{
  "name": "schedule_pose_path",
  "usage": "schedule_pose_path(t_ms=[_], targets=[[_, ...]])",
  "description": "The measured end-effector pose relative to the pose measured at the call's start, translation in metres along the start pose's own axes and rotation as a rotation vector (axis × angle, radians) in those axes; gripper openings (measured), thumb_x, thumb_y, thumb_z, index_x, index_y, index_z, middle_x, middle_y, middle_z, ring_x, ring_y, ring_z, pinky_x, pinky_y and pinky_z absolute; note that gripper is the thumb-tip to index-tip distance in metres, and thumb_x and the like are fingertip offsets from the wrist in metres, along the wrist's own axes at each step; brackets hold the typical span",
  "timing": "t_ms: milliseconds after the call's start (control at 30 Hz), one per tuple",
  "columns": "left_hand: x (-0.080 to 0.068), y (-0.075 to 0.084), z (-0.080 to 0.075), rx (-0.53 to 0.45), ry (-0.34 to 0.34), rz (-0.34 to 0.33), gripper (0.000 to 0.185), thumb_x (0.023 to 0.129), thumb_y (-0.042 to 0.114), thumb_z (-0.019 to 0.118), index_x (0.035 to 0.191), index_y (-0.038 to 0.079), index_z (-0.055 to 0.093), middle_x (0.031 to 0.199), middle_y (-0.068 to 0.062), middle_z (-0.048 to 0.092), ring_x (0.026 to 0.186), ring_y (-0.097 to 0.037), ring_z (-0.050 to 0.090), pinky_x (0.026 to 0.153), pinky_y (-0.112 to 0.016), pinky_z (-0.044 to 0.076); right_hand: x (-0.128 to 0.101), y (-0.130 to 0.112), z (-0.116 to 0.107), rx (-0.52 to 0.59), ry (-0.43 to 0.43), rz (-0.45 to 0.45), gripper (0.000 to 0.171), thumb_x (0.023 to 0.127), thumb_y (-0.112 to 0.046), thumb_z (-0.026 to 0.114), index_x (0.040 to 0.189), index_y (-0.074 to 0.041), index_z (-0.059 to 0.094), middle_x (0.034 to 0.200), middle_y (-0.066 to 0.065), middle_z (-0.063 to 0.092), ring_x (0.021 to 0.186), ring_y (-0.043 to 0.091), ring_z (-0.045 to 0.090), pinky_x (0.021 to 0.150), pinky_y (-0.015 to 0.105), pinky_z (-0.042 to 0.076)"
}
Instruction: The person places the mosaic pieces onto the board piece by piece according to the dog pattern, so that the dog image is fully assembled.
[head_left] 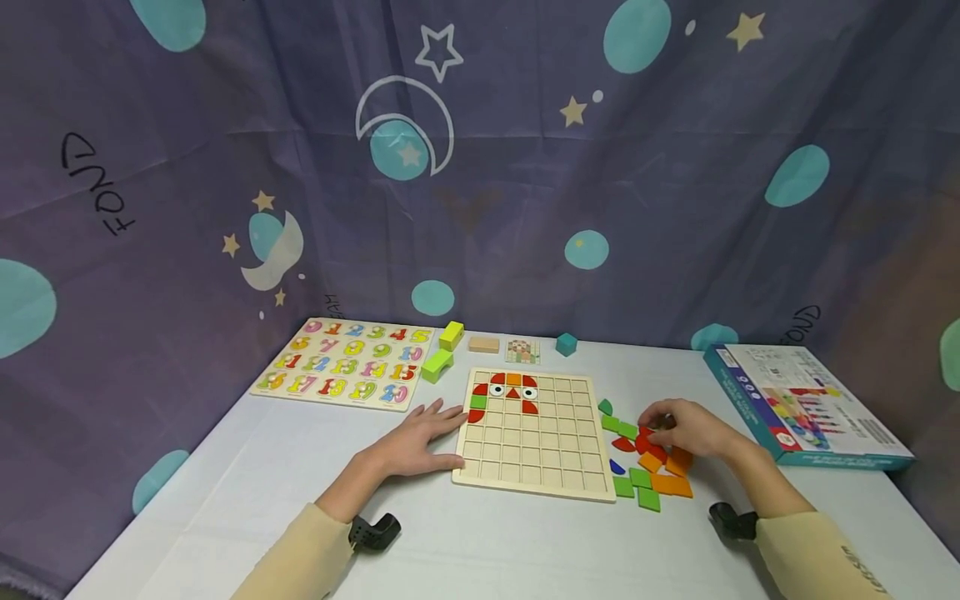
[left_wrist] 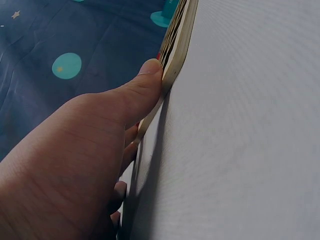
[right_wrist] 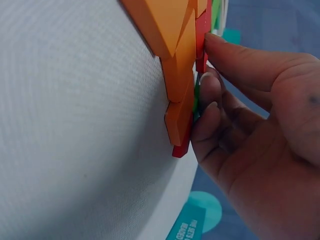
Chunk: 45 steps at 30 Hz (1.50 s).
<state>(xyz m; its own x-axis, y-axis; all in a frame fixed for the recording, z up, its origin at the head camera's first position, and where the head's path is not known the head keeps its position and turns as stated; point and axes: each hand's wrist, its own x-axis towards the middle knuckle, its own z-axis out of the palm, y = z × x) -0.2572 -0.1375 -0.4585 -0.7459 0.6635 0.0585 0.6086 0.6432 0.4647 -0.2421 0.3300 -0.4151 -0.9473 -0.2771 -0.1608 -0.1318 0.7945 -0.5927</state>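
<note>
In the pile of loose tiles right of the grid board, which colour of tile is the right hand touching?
A red tile. The right hand rests its fingers on the red ones at the pile's middle, while the green tiles and orange tiles lie nearer the person, untouched.

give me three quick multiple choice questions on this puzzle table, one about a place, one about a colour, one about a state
1. Where does the number puzzle board lie?
A. left of the grid board
B. on the blue box
C. under the right hand

2. What colour is the small cube by the back edge?
A. red
B. teal
C. orange

3. What is the left hand doing?
A. holding a block in the air
B. resting flat against the grid board's left edge
C. gripping the box

Answers:
1 A: it sits at the table's far left, beside the grid board.
2 B: the cube is teal.
3 B: the fingers lie straight on the table with the thumb against the board's edge, while the right hand is at the loose tiles.
</note>
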Motion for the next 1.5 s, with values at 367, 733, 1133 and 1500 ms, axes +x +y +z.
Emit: schedule_pose_path(t_ms=[367, 733, 1133, 1500], targets=[[-0.002, 0.001, -0.002, -0.007, 0.010, 0.005, 0.078, 0.092, 0.056, 0.066, 0.154, 0.014, 0.044, 0.160, -0.007, 0.036, 0.151, -0.039, 0.016, 0.119, -0.059, 0.010, 0.000, -0.001, 0.002, 0.046, 0.017, -0.021, 0.025, 0.088, -0.002, 0.075, 0.112, -0.001, 0.067, 0.090, 0.005, 0.058, 0.085, 0.023, 0.053, 0.070, 0.025, 0.053], [-0.003, 0.000, -0.002, -0.007, 0.016, 0.012, 0.078, 0.093, 0.056, 0.066, 0.154, 0.014, 0.044, 0.160, -0.007, 0.036, 0.151, -0.040, 0.016, 0.119, -0.060, 0.011, 0.002, -0.009, -0.004, 0.060, 0.038, -0.040, 0.019, 0.094, -0.005, 0.069, 0.113, -0.001, 0.069, 0.095, 0.006, 0.061, 0.084, 0.024, 0.057, 0.068, 0.030, 0.056], [-0.002, 0.000, -0.002, -0.015, 0.015, 0.010, 0.078, 0.093, 0.056, 0.066, 0.154, 0.014, 0.044, 0.160, -0.007, 0.036, 0.151, -0.039, 0.015, 0.119, -0.059, 0.010, 0.015, -0.027, 0.007, 0.096, 0.007, -0.065, 0.018, 0.099, -0.013, 0.065, 0.113, -0.003, 0.067, 0.100, 0.005, 0.064, 0.090, 0.024, 0.056, 0.079, 0.033, 0.052], [-0.001, -0.001, 0.000, 0.004, 0.007, 0.008, 0.079, 0.093, 0.056, 0.065, 0.155, 0.014, 0.042, 0.161, -0.006, 0.035, 0.151, -0.038, 0.014, 0.120, -0.058, 0.010, 0.024, -0.042, 0.013, 0.140, 0.002, -0.117, 0.018, 0.103, -0.014, 0.059, 0.114, -0.004, 0.068, 0.109, 0.008, 0.062, 0.094, 0.025, 0.058, 0.087, 0.039, 0.053]])
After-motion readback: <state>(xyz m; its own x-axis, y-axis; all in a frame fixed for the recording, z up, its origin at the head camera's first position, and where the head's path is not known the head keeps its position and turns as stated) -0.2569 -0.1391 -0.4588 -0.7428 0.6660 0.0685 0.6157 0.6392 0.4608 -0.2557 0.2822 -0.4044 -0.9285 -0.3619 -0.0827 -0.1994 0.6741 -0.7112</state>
